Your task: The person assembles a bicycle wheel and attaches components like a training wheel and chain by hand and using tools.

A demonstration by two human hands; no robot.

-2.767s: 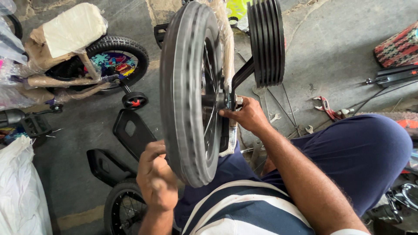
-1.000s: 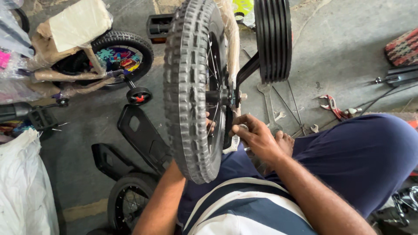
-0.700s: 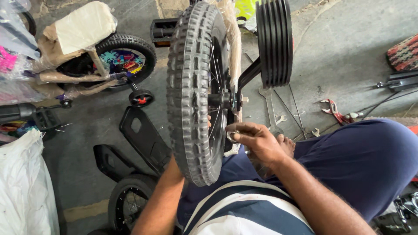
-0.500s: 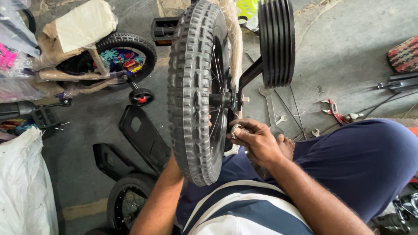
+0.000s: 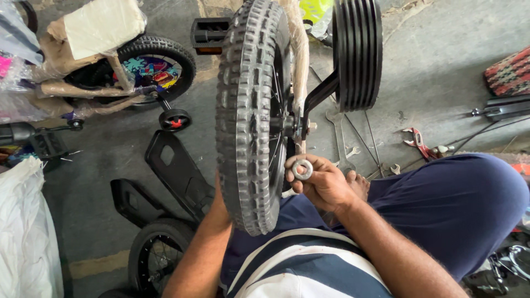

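A small bicycle wheel with a knobbly black tyre [image 5: 248, 110] stands upright in front of me, above my lap. A black training wheel [image 5: 359, 52] hangs from a bracket at its axle [image 5: 298, 126]. My right hand [image 5: 328, 185] is just below the axle and pinches a round metal washer [image 5: 302, 169] between thumb and fingers, clear of the axle. My left forearm [image 5: 207, 243] rises behind the tyre's near side, and the tyre hides the hand itself. My leg in blue trousers [image 5: 458, 209] lies to the right.
A flat spanner [image 5: 338, 138] and red-handled pliers [image 5: 415, 138] lie on the concrete floor past the wheel. A paper-wrapped child's bike [image 5: 149, 66] is at the back left. Black brackets [image 5: 176, 171], another small wheel [image 5: 152, 259] and a white sack [image 5: 25, 237] are at the left.
My right hand has drawn back from the axle and now holds the washer free below it. My left hand has gone from the tyre's front face to behind the wheel.
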